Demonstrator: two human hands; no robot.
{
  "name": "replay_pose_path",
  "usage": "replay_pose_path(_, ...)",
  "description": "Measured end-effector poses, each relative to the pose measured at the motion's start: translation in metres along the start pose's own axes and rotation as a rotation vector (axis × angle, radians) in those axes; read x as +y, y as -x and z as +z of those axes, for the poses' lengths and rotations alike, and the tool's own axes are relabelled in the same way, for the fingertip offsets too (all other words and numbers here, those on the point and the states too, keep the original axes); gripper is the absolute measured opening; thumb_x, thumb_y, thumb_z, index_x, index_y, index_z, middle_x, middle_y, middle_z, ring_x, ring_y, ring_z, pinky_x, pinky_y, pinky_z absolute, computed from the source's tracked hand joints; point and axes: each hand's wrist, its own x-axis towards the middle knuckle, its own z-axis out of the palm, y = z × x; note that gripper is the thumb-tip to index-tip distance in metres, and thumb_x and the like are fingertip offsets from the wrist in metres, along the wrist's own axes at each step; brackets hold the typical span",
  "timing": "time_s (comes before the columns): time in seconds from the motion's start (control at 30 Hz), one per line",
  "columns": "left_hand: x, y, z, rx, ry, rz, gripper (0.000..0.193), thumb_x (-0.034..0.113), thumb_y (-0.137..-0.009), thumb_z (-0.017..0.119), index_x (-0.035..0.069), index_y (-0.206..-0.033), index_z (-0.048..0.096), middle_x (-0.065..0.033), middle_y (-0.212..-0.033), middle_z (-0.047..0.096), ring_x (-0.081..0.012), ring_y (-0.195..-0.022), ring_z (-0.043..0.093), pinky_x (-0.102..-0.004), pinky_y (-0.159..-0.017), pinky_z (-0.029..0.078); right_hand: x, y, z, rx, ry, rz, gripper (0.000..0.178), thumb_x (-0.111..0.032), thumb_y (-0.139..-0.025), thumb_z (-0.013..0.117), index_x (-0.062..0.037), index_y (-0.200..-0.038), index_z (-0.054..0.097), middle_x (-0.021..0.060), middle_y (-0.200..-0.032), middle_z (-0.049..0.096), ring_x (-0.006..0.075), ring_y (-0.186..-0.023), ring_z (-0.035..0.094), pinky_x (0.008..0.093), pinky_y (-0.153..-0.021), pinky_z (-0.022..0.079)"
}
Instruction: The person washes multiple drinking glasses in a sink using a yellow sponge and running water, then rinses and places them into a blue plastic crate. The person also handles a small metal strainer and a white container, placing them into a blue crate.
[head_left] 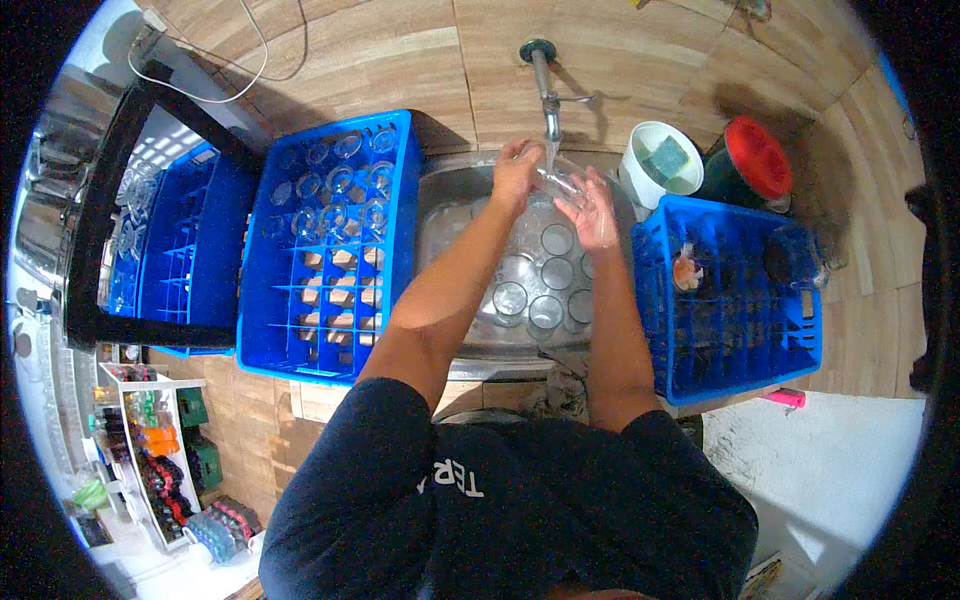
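shirt (590, 500), left hand (514, 180) and right hand (597, 214) grasping glass (558, 186), tumblers (546, 312) in sink (433, 215), mugs (341, 181) in crate (399, 270)

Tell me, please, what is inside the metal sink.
Several clear glasses sit inside the sink, towards its middle and right. The left forearm and right forearm cover parts of it, so whatever lies beneath them cannot be seen.

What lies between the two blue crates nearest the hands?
In the head view, a metal sink with clear glasses in it lies between the left crate and the right crate; both forearms reach over it.
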Motion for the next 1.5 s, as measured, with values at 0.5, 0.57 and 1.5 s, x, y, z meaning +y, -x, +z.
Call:
replay_pose_path(0.5,-0.038,0.080,-0.017,0.226,0.449,-0.232,0.051,0.036,-0.081,0.065,0.009,-0.115,0.038,-0.0141,-0.120,0.041,-0.0302,-0.107,0.047,-0.0375,-0.078,0.051,0.028,-0.048,0.028,0.020,0.083,-0.126,0.035,-0.018,-0.080,0.066,-0.0122,-0.112,0.052,0.0034,-0.100,0.058,0.0179,-0.088,0.058,0.0335,-0.073,0.049)
replay_pose_path(0.57,-0.048,0.067,-0.023,0.076,0.630,-0.382,0.060,0.047,-0.086,0.053,0.012,-0.129,0.030,-0.0138,-0.132,0.031,-0.0369,-0.106,0.049,-0.0409,-0.073,0.055,0.023,-0.033,0.042,-0.021,0.410,-0.325,0.041,-0.012,-0.079,0.067,-0.0110,-0.116,0.050,0.0055,-0.109,0.055,0.0195,-0.097,0.056,0.0341,-0.076,0.048)
replay_pose_path(1.5,0.056,0.062,-0.004,0.082,-0.430,0.295,0.066,0.025,-0.069,0.077,0.004,-0.122,0.043,-0.0163,-0.112,0.056,-0.0281,-0.091,0.060,-0.0354,-0.078,0.050,0.074,-0.017,-0.035,0.055,2.187,-0.204,0.065,-0.031,-0.069,0.068,-0.0107,-0.127,0.046,0.0175,-0.123,0.050,0.0310,-0.116,0.046,0.0510,-0.097,0.030)
